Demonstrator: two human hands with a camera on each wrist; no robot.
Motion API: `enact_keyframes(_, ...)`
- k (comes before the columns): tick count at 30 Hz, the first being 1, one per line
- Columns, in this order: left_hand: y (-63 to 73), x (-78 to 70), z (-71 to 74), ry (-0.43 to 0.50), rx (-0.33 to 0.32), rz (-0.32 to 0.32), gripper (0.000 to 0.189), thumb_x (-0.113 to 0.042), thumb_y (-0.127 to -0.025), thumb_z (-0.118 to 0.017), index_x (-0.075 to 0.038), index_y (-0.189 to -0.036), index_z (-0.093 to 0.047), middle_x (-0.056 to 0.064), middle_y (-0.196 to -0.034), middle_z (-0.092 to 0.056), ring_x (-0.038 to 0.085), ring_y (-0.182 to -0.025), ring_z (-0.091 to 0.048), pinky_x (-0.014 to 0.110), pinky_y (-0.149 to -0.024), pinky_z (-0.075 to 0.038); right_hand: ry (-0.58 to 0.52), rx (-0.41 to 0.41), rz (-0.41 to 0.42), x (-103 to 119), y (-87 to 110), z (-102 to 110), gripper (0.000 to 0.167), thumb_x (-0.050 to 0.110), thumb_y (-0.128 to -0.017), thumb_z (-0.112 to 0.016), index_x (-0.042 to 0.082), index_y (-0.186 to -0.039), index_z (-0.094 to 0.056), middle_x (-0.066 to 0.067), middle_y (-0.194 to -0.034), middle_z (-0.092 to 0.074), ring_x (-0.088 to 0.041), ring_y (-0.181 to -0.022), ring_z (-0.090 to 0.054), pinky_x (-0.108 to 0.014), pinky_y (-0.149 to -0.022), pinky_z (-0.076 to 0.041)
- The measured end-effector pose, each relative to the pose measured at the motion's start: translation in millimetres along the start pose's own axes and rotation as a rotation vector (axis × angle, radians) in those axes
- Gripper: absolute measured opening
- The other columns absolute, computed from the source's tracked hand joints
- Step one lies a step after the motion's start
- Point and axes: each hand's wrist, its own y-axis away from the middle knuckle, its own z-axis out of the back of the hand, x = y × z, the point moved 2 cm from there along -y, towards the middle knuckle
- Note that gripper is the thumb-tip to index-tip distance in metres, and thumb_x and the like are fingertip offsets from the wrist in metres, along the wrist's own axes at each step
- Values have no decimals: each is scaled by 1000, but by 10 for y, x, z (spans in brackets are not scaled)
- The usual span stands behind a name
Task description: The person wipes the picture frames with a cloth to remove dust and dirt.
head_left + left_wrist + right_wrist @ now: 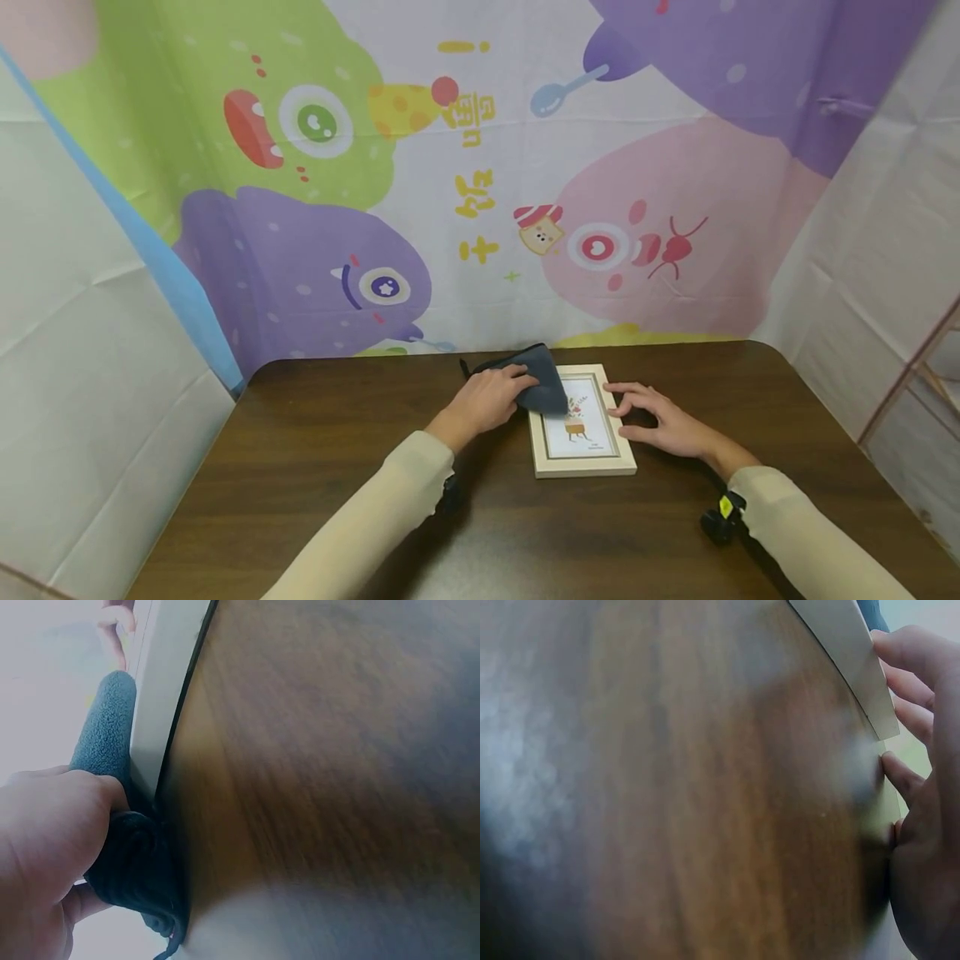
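A cream picture frame [585, 467] lies flat on the table, with a small drawing of a potted plant under its front. My left hand [491, 398] grips a dark blue-grey cloth [546, 379] that drapes over the frame's upper left part. In the left wrist view, the fuzzy cloth [109, 727] bunches around my fingers beside the frame's side edge [161, 697]. With its fingers spread and slightly bent, my right hand [667, 423] touches the frame's right edge. The right wrist view shows the fingertips [900, 649] against the side of the frame near a corner.
The brown wooden table [337, 517] reaches back to a wall cloth [487, 308] printed with cartoon monsters. Pale cloth panels [877, 275] stand on both sides. Dark wrist devices [720, 521] are strapped under the sleeves.
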Motion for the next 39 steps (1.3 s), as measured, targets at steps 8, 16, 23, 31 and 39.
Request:
enact_keyframes(8, -166, 204, -378, -23, 8, 5, 58, -25, -107, -77, -35, -162, -61, 7, -172, -58, 34, -122, -80, 48, -103, -67, 4, 14, -7, 38, 1, 12, 17, 14, -100, -85, 23, -104, -71, -26, -165, -59, -47, -151, -50, -83, -122, -26)
enact_keyframes(16, -85, 98, -253, 22, -10, 21, 58, -17, -106, -77, -32, -161, -63, 8, -172, -58, 36, -118, -81, 47, -103, -68, 11, 30, -8, 63, -3, 28, 16, 14, -100, -84, 23, -104, -72, -25, -166, -58, -53, -151, -48, -82, -120, -29)
enact_keyframes(23, -89, 125, -350, 36, -11, 11, 59, -17, -105, -78, -29, -161, -63, 9, -172, -58, 37, -123, -80, 50, -109, -65, 27, 41, -25, 75, -2, 40, 16, 17, -100, -85, 25, -105, -72, -22, -167, -58, -50, -152, -50, -72, -119, -38)
enact_keyframes(31, -21, 88, -326, 16, -30, -16, 56, -19, -106, -78, -28, -159, -65, 8, -167, -63, 33, -117, -82, 48, -102, -68, 32, 50, -37, 98, -4, 53, 16, 18, -100, -86, 25, -105, -73, -22, -167, -58, -52, -153, -49, -72, -119, -41)
enact_keyframes(39, 38, 68, -377, -39, -25, -71, 57, -25, -105, -80, -29, -159, -65, 7, -166, -64, 30, -120, -82, 45, -100, -69, 42, 40, -18, 66, 4, 42, 15, 18, -101, -85, 26, -106, -73, -20, -167, -59, -42, -154, -51, -49, -121, -43)
